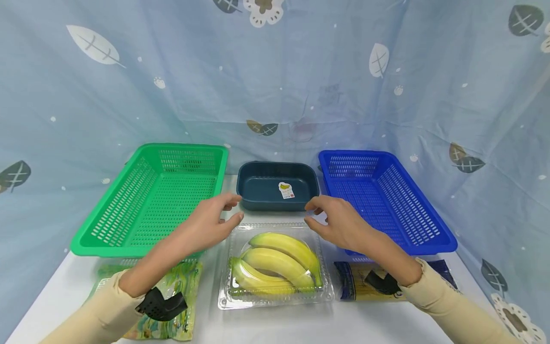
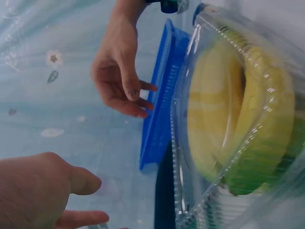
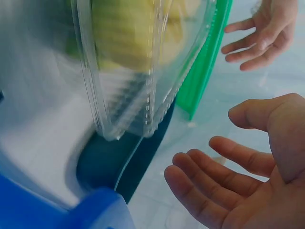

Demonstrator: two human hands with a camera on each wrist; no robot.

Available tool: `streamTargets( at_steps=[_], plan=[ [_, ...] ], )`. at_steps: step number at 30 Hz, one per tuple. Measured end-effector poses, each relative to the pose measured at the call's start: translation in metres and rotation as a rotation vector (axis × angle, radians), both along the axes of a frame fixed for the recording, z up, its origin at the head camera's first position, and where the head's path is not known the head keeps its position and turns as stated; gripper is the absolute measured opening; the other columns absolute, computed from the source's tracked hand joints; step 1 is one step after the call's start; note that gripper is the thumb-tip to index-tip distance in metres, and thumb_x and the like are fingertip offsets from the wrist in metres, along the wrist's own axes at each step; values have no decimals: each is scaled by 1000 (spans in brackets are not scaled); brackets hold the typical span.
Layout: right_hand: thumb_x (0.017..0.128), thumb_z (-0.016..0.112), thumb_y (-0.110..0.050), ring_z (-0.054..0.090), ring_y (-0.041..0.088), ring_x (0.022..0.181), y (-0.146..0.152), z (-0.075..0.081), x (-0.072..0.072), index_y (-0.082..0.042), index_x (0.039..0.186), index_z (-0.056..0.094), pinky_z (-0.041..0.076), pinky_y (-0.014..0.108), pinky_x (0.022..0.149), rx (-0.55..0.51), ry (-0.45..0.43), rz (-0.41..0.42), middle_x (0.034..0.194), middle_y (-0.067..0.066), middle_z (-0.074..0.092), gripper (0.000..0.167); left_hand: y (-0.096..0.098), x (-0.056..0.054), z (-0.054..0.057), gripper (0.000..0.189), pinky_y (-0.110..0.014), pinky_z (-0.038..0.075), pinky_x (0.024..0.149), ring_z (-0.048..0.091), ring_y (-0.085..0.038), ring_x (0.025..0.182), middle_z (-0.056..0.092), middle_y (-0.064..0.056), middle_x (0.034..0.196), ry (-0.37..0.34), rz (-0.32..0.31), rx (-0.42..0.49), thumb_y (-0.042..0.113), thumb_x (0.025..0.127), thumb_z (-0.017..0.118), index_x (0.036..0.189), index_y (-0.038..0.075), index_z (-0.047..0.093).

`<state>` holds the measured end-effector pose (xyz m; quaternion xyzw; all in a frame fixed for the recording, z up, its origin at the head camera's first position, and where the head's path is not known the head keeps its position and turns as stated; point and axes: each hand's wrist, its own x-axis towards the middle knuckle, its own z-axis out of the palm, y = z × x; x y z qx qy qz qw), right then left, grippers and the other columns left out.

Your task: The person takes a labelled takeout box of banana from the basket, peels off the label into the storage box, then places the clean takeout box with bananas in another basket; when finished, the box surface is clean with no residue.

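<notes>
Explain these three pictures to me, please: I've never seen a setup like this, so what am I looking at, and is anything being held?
No machine here: the left hand and right hand are a person's own. The widest picture comes from a camera on the head, looking forward and down. The other two come from cameras on the wrists, so the scene looks turned sideways.

On the white tabletop, a clear plastic hinged box with yellow bananas inside lies in the middle. Behind it is a dark teal rectangular tub, flanked by a green plastic mesh basket and a blue plastic mesh basket. Nearer the person are a flat green patterned packet and a yellow and dark-blue packet.

Neither hand holds anything.
</notes>
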<state>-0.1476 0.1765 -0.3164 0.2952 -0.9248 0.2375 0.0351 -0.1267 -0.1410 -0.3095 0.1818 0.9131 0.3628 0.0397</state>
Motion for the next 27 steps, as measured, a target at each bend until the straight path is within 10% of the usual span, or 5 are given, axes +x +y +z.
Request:
streamTargets(
  at_steps=[15, 27],
  plan=[
    [96, 69, -25, 63, 26, 110, -1, -16, 40, -10, 129, 62, 57, 40, 81, -31, -22, -62, 132, 7, 61, 37, 0, 35, -16, 44, -44, 57, 86, 65, -32, 107, 62, -14, 123, 60, 28, 6, 17, 98, 61, 139, 0, 53],
    [93, 72, -24, 61, 29, 115, 3, -34, 66, -10, 141, 53, 58, 40, 82, -89, -48, -127, 142, 8, 53, 53, 0, 70, -28, 57, -54, 47, 99, 53, -40, 127, 50, -22, 144, -7, 83, -38, 22, 97, 64, 146, -2, 45]
  ],
)
